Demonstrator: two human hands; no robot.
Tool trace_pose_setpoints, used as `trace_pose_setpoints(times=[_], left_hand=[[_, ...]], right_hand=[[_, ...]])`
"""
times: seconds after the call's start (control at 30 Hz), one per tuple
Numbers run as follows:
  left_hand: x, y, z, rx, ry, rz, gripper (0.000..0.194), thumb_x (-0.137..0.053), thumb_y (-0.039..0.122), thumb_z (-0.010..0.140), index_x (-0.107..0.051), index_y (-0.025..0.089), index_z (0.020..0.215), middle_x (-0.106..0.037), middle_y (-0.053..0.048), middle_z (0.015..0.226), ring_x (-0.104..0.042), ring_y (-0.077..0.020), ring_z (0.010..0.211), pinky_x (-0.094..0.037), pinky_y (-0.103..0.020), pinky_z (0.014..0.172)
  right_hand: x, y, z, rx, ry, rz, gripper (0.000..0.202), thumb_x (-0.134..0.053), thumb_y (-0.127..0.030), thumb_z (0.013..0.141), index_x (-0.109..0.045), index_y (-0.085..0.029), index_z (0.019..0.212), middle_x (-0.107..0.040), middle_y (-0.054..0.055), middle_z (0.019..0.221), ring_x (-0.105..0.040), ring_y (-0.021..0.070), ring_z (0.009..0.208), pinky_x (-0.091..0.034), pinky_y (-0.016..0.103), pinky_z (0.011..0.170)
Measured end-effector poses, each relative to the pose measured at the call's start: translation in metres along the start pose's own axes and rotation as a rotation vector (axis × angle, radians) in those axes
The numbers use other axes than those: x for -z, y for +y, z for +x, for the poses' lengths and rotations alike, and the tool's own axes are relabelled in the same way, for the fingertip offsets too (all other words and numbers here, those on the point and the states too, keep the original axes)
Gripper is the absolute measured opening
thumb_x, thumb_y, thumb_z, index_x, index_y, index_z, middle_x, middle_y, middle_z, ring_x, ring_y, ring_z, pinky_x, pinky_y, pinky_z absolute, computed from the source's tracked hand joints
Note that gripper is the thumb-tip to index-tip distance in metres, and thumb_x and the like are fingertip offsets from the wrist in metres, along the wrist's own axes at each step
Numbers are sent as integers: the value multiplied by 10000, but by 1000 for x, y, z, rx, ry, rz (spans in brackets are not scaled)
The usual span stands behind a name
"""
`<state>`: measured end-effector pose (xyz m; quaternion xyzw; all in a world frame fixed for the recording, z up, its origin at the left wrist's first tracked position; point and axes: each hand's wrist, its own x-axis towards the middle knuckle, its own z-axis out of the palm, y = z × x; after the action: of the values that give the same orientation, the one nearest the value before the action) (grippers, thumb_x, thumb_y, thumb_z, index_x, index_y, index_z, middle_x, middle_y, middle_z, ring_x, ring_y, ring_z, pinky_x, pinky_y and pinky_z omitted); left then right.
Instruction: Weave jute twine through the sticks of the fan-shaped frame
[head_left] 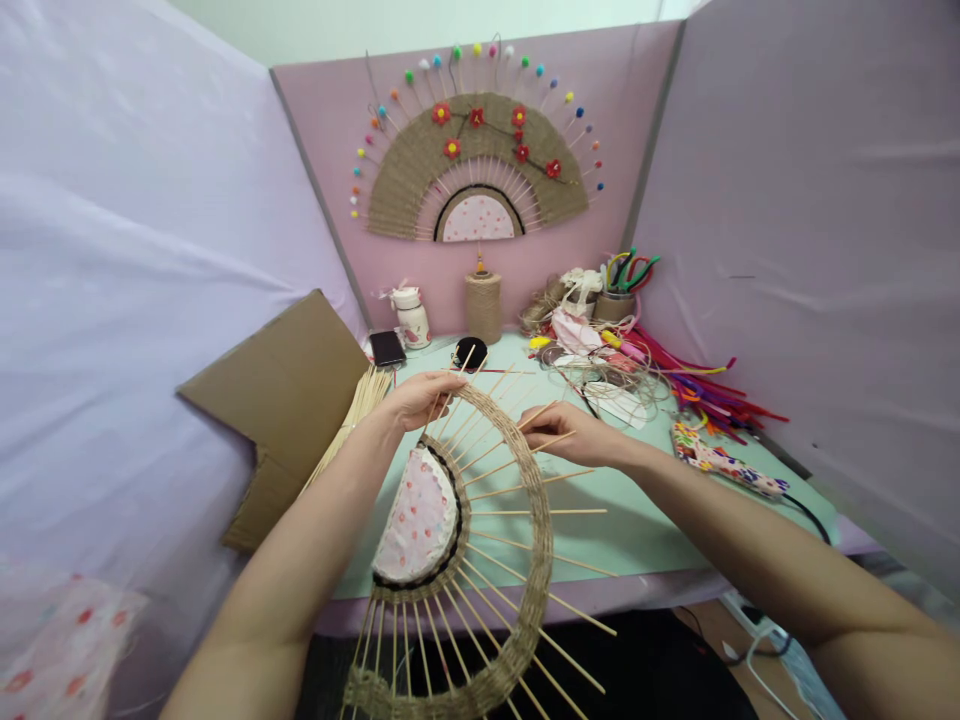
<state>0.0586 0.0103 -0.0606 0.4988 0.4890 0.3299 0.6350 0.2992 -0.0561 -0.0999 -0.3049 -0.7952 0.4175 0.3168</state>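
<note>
A half-round fan frame (537, 500) of thin wooden sticks, with a band of woven twine, is tilted over the table's front edge. Its inner half-disc (420, 520) is pale pink with red dots, edged in black and twine. My left hand (427, 398) is closed on the upper end of the woven band. At the band's outer right side, my right hand (559, 432) has its fingers pinched together by the stick ends; whether they hold twine or a stick is hidden.
A finished fan (480, 130) hangs on the back panel above a twine spool (484, 305). Cardboard (285, 400) and a bundle of sticks (349, 420) lie left, near a phone (387, 348) and white bottle (411, 318). Pipe cleaners (705, 385) and a patterned glue gun (724, 462) lie right.
</note>
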Motion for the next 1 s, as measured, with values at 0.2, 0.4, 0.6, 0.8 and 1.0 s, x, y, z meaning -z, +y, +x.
trace_pose_setpoints(times=[0.2,0.4,0.6,0.8,1.0], left_hand=[[-7,-4,-8,-263,298,207,262,-711,230,699,-617,157,933,-632,-25,856,-570,-100,698,-421,-213,619],[-35,6,-37,-752,319,746,278,-538,197,840,-583,191,1114,-679,-38,1008,-542,-88,620,-430,-227,620],[-48,20,-36,-475,-56,873,430,-447,134,863,-480,176,1290,-696,-23,865,-464,-56,432,-389,-192,466],[-49,24,-35,-395,-59,725,312,-473,169,880,-539,152,1186,-634,9,768,-436,-39,382,-352,-187,403],[-50,22,-38,-378,-98,690,366,-575,220,847,-526,152,1204,-645,7,758,-454,-50,427,-362,-185,412]], right_hand=[[-3,2,0,-42,8,16,282,-608,-386,837,-757,-148,848,-719,65,865,-616,159,757,-489,273,699],[-4,6,0,-51,5,38,288,-601,-387,842,-751,-142,863,-716,65,872,-611,155,750,-483,274,690],[0,-3,-3,-5,-5,-10,278,-589,-375,851,-755,-152,847,-716,63,849,-620,158,764,-486,271,703],[16,-1,-11,-98,99,-81,316,-615,-425,837,-756,-160,933,-730,75,886,-611,164,753,-467,289,680],[28,-3,-16,-94,139,-107,341,-626,-467,829,-755,-164,919,-729,64,848,-594,151,717,-448,280,646]])
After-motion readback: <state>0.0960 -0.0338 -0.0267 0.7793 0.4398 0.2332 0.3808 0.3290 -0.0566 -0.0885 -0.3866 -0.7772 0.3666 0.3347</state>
